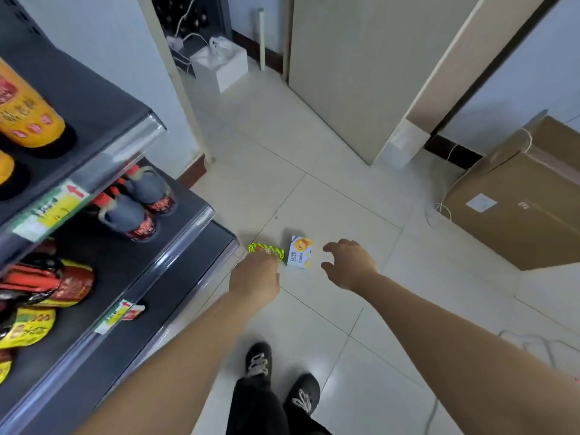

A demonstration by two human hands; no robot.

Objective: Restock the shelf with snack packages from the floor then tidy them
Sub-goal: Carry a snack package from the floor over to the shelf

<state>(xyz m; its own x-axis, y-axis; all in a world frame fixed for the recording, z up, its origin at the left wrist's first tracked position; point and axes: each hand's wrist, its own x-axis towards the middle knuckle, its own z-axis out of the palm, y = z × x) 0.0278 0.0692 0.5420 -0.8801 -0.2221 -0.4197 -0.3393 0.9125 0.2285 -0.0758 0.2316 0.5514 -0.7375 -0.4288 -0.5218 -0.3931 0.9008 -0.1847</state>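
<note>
- Reaching down toward the floor (361, 189), the person has both hands out over two small snack packages lying side by side near the foot of the shelf (175, 246).
- The left hand (255, 279) covers the near end of the green-and-yellow packet (266, 248); its fingers are hidden under the hand, so I cannot tell whether they have closed on it.
- The right hand (348, 262) hangs open, thumb and fingers spread in a pinch shape, just to the right of the white-and-yellow box (300, 252) and not touching it.
- To do this well, I would say the right hand should straddle the box's narrow sides and lift it flat, while the left hand pinches the packet by its body and not by a crinkly edge.
- The box carries an orange round picture and dark lettering, too blurred to read.
- On the shelf to the left, yellow pouches (28, 328) and red packets (59, 284) lie loosely, with dark bottles (138, 211) farther back.
- The price tags (51, 211) on the shelf edges show red arrows; their print is unreadable.
- A cardboard carton (518, 199) sits far right.
</note>
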